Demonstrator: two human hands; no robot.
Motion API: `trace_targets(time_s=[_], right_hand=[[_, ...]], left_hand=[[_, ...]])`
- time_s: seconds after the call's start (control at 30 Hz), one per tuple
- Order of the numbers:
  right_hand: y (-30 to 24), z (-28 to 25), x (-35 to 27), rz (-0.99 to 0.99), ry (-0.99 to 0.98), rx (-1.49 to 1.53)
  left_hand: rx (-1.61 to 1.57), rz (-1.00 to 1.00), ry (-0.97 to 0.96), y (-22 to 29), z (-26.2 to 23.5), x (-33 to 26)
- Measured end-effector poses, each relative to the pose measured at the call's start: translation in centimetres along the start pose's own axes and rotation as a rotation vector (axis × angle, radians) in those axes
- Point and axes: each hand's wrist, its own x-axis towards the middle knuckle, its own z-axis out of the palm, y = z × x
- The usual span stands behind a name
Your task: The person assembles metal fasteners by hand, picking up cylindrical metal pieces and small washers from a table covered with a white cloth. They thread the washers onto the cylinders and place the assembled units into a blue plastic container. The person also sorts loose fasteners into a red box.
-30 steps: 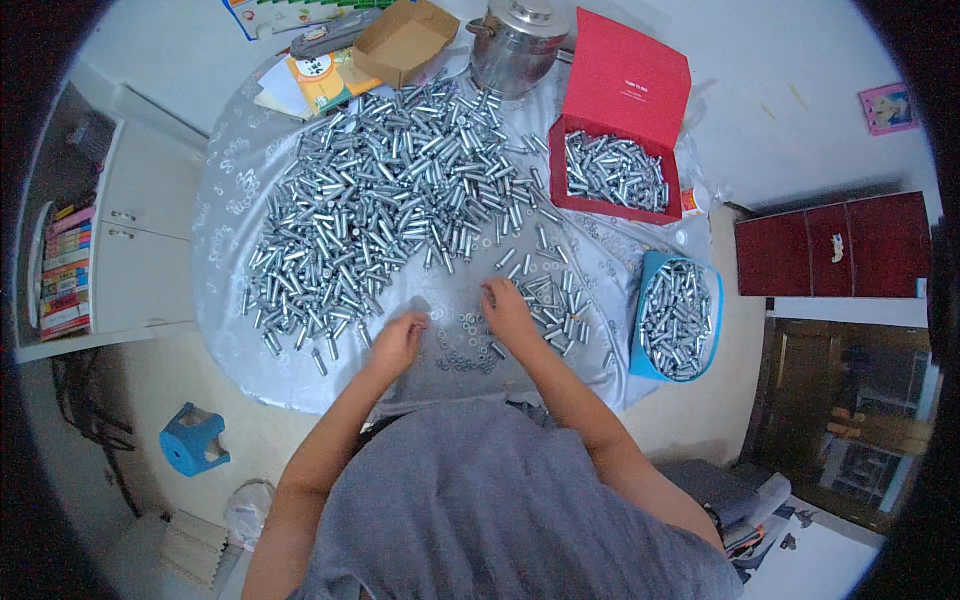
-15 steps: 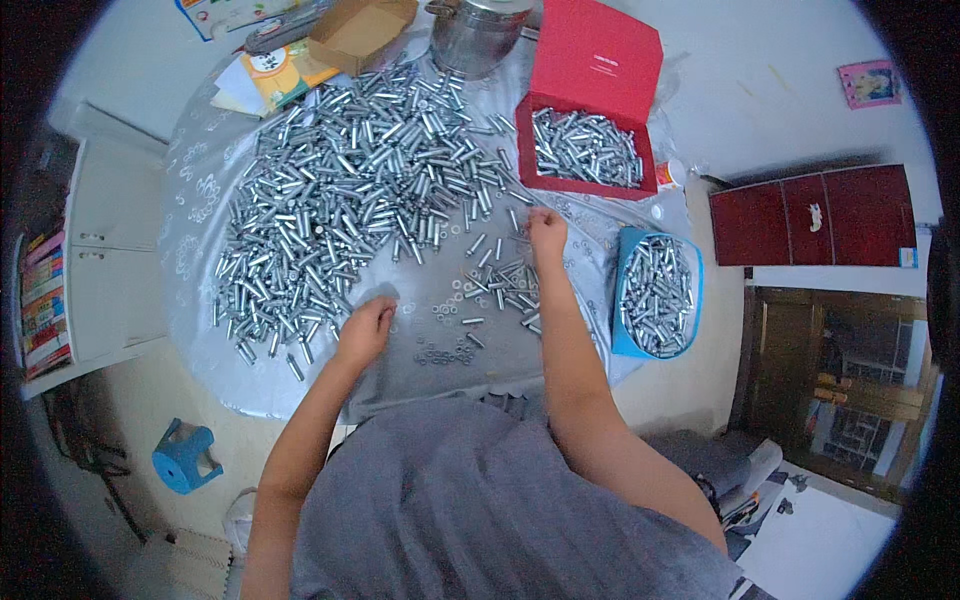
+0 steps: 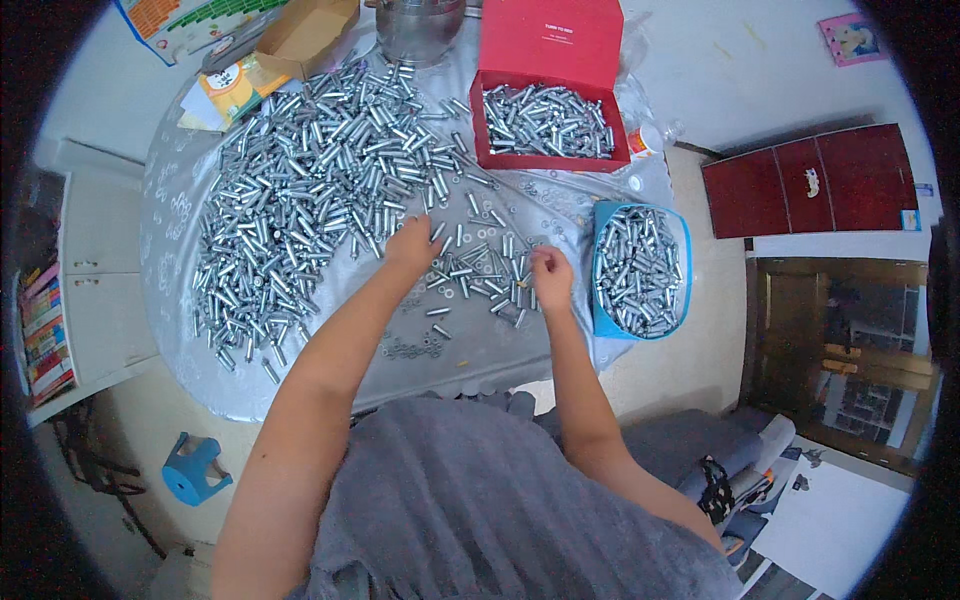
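A big heap of silvery metal expansion bolts (image 3: pixel 290 190) covers the left and middle of the table. My left hand (image 3: pixel 410 246) reaches to the heap's lower right edge, its fingers curled down beside a few bolts; what lies in them is hidden. Over the right side of a smaller scatter of bolts (image 3: pixel 478 268), my right hand (image 3: pixel 553 280) has its thumb and fingertips drawn together. Anything between them is too small to make out. Small ring-shaped washers (image 3: pixel 415 347) lie loose on the table nearer to me.
A red open box (image 3: pixel 556 161) full of bolts stands at the back right. Right of my right hand is a blue bin (image 3: pixel 641 270), also full. A metal pot (image 3: pixel 418 30) and a cardboard tray (image 3: pixel 305 38) stand at the back. A blue stool (image 3: pixel 195 470) is on the floor.
My left hand has moved right and forward to the heap's edge. My right hand has come back from near the red box to the small scatter. The view has shifted.
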Motion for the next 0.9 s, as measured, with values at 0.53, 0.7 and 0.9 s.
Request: trace_targets(time_s=[0.53, 0.7, 0.9], right_hand=[[-6.4, 11.9, 7.2, -0.314, -0.334, -0.621], [-11.5, 14.9, 9.0, -0.090, -0.710, 0.086], [-10.7, 11.3, 10.4, -0.369, -0.327, -0.378]], left_hand=[[-1.345, -0.318, 0.744, -6.2, -12.4, 0.3], [-1.188, -0.445, 0.675, -8.0, -7.0, -4.0], [-1.016, -0.210, 0.909, -9.8, -8.1, -7.7]])
